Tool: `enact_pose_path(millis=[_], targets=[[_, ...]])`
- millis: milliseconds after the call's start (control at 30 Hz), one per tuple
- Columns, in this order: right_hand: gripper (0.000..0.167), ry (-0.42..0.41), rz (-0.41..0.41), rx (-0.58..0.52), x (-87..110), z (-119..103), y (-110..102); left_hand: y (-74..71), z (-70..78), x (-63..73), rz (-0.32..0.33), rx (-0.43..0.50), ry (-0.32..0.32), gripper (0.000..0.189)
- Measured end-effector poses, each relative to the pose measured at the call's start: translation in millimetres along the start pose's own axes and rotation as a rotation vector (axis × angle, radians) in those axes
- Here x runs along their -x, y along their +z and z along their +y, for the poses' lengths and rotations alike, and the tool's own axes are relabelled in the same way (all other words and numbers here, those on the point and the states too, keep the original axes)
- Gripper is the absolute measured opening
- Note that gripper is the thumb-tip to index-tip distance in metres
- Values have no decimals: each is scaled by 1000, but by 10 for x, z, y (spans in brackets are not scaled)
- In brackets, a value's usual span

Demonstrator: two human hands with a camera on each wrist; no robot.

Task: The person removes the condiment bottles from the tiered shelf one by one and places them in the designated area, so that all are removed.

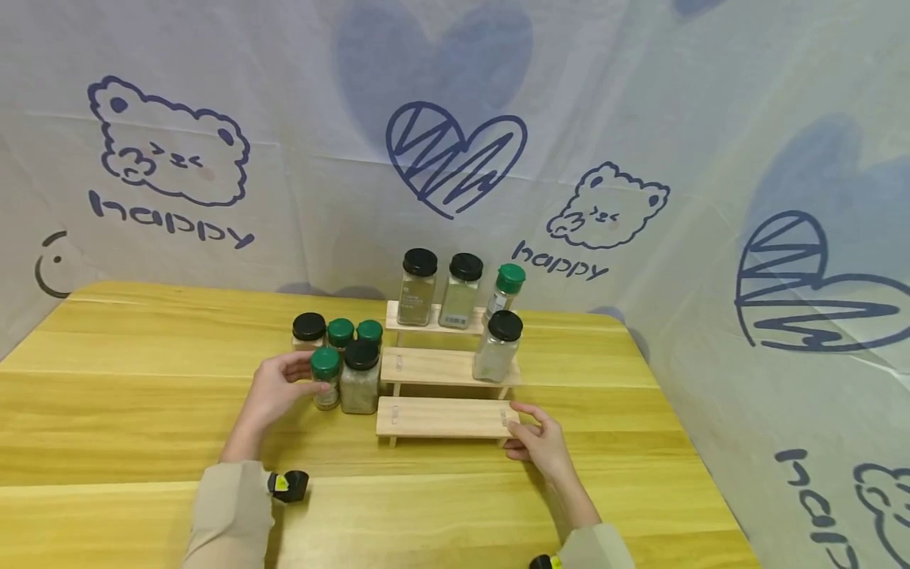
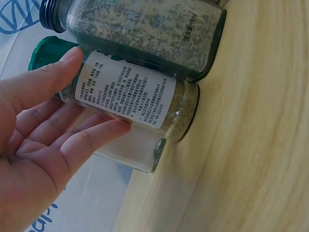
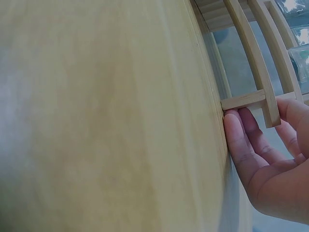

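Note:
My left hand (image 1: 277,389) holds a small green-capped spice jar (image 1: 326,381) standing at the front of a cluster. In the left wrist view, the thumb lies by the cap of this spice jar (image 2: 128,92) and the fingers are on its far side. A larger square black-capped jar (image 1: 360,383) of flaky seasoning stands right beside it. On the other side, my right hand (image 1: 542,444) grips the right end of the lowest step of a three-step wooden rack (image 1: 448,416). The right wrist view shows fingers beneath that rack end (image 3: 251,53) and the thumb above.
Behind the held jar stand another black-capped jar (image 1: 309,328) and two green-capped jars. The rack's top step carries two black-capped jars (image 1: 417,292) and a green-capped one (image 1: 506,288). One black-capped jar (image 1: 498,348) stands right on the middle step. A printed cloth (image 1: 320,197) hangs behind the table.

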State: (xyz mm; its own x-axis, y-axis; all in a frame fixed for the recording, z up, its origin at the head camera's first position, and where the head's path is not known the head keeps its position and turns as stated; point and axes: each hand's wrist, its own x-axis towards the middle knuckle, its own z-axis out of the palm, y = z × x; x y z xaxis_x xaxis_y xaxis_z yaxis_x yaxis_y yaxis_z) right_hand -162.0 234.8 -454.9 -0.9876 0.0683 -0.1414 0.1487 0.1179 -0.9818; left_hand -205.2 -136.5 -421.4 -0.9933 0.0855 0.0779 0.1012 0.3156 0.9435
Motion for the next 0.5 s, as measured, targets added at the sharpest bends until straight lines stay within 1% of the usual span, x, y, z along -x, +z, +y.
enact_pose_path(millis=[233, 500], targets=[[37, -2, -6, 2, 7, -8, 7, -4, -18, 3, 8, 23, -22, 52], [36, -4, 1, 0, -4, 0, 5, -16, -47, 48, 38, 65, -14, 50]])
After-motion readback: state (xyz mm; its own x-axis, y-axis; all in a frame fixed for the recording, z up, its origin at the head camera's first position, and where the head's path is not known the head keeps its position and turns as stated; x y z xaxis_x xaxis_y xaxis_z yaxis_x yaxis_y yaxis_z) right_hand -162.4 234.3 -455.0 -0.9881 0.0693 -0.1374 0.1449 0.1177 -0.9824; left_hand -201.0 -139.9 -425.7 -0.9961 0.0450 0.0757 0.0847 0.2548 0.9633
